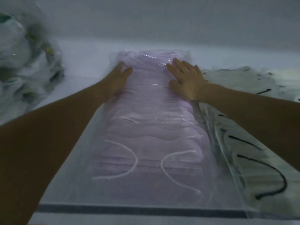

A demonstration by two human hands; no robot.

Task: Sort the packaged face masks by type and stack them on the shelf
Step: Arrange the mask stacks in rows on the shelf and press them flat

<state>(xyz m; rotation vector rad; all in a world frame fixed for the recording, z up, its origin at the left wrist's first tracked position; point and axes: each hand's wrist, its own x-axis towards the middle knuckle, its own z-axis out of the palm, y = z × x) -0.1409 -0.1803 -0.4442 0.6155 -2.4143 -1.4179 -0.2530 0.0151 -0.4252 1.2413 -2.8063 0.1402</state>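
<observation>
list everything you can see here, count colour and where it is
purple mask packs: one long overlapping row, exact count unclear, lilac with white ear loops in clear plastic, centre of the shelf
white mask packs: count unclear, white with black ear loops, right of the purple row, against its edge
patterned packs: one blurred heap, whitish with green and yellow marks, far left
shelf: one, white, under everything
dark strip: one, dark grey, along the near edge
left hand: one, fingers straight, against the row's left side, far end
right hand: one, flat on the row's right side, far end
</observation>
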